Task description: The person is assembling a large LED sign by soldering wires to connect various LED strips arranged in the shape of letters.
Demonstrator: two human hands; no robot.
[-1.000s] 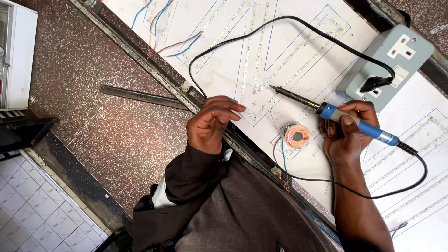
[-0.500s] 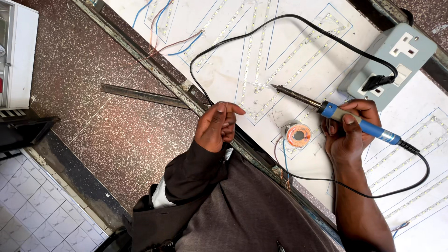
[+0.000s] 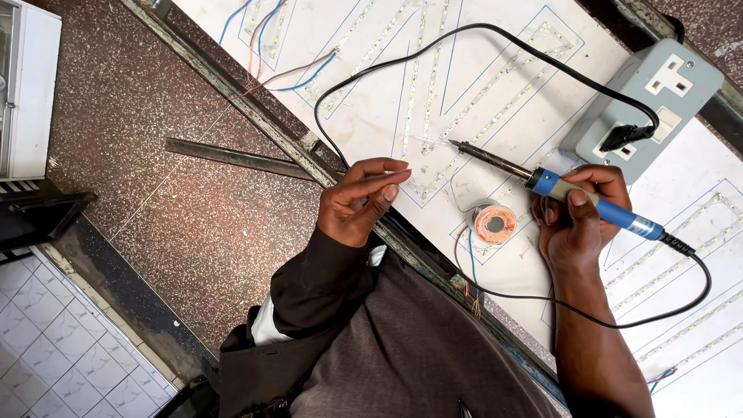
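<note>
While the soldering iron (image 3: 553, 186) lies slantwise above the white board (image 3: 371, 101), its blue handle sits inside the right hand (image 3: 576, 224), with the fingers curled over the top of the handle and the thumb pressed against its near side. From that closed fist the dark metal shaft runs up and to the left, ending at a tip that rests at or just over a strip of small lights (image 3: 433, 93) fixed to the board; whether the tip touches cannot be told. From the rear of the handle a black cord (image 3: 619, 321) drops, loops below the right wrist and climbs across the board to a black plug seated in the grey socket box (image 3: 642, 108) at the upper right, just beyond the right hand. Just beside the right hand, to its left, a small spool of solder (image 3: 494, 223) lies flat on the board. The left hand (image 3: 360, 205) sits at the near edge of the board, well apart from the iron's handle, with thumb and forefinger brought together and pointing toward the tip; a thin pale wire appears to run from them toward it, but the pinch itself is too small to confirm. Blue and red wires (image 3: 286, 73) trail over the board's upper left edge. A dark metal bar (image 3: 232, 157) lies on the speckled floor (image 3: 170, 232) to the left of the board.
</note>
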